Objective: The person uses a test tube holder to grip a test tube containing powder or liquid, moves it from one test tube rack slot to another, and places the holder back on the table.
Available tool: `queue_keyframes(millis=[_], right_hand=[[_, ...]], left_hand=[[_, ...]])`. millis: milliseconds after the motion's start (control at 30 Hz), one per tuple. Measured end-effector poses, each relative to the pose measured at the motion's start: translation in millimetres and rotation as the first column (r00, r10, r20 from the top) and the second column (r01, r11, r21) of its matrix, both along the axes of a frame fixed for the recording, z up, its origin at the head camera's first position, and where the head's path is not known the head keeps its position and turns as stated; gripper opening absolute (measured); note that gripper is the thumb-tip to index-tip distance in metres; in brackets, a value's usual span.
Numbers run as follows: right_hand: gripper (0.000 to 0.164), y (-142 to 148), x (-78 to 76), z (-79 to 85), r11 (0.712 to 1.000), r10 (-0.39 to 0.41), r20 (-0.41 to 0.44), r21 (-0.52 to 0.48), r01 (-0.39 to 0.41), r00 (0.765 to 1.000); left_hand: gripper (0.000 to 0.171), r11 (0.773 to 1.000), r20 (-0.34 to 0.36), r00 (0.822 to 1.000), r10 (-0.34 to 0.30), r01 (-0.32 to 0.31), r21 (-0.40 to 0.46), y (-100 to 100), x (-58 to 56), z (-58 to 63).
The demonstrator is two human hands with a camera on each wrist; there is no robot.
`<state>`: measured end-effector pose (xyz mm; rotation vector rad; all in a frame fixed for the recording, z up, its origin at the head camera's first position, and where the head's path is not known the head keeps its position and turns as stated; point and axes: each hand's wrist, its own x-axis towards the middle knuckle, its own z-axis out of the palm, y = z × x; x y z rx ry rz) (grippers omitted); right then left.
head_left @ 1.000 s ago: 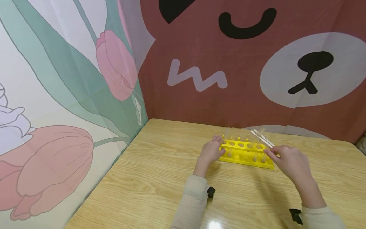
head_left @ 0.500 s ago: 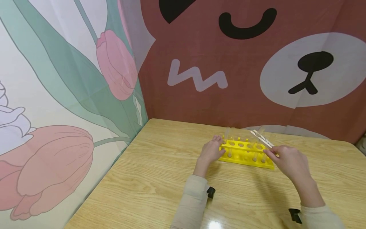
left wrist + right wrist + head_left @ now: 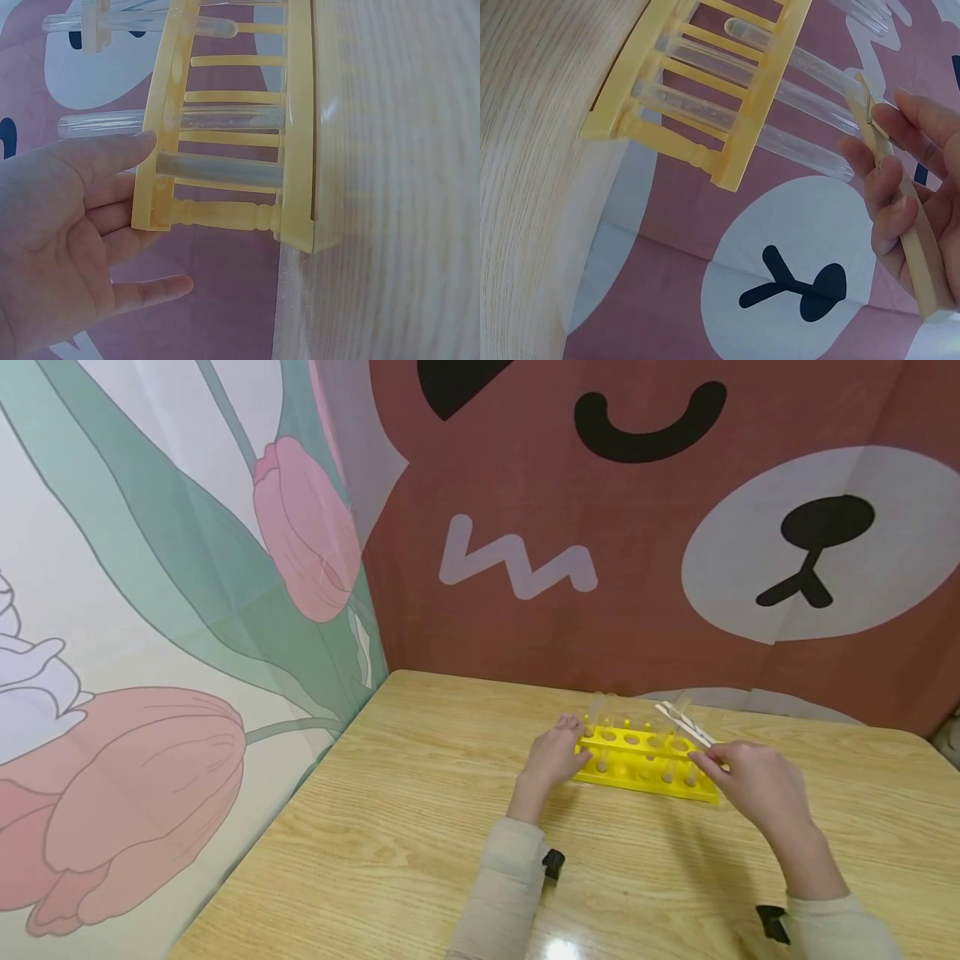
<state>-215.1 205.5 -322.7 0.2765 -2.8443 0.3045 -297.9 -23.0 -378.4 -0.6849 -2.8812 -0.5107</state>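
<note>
A yellow test tube rack [image 3: 637, 783] stands on the table with several clear tubes in it. My left hand [image 3: 551, 758] grips the upper plate at its left end, thumb on one side and fingers on the other; the little finger sticks out. My right hand [image 3: 765, 783] holds a wooden test tube holder [image 3: 924, 262], whose jaws are around a clear test tube [image 3: 821, 69]. That tube passes through the upper plate, and its rounded bottom hangs short of the lower plate. Beside it, two tubes [image 3: 799, 150] reach down to the lower plate at the right end.
More tubes [image 3: 97, 122] sit in the rack's left end, near the left thumb. The wood-grain table [image 3: 420, 827] extends around the rack. Behind it hangs a printed bear cloth [image 3: 630, 635], and a tulip cloth [image 3: 187, 577] covers the left side.
My right hand, with the test tube holder and its tube, has shifted very slightly left. The left hand and the rack have stayed put.
</note>
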Motion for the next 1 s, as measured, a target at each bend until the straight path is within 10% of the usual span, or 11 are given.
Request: queue_keyframes(millis=[1000], right_hand=[[0.022,1.2,-4.9,-4.0,1.000,0.019,0.012,0.010,-0.019,1.000]], left_hand=[[0.050,1.000,0.015,1.000,0.005,-0.005,-0.007,0.0,1.3,1.4]])
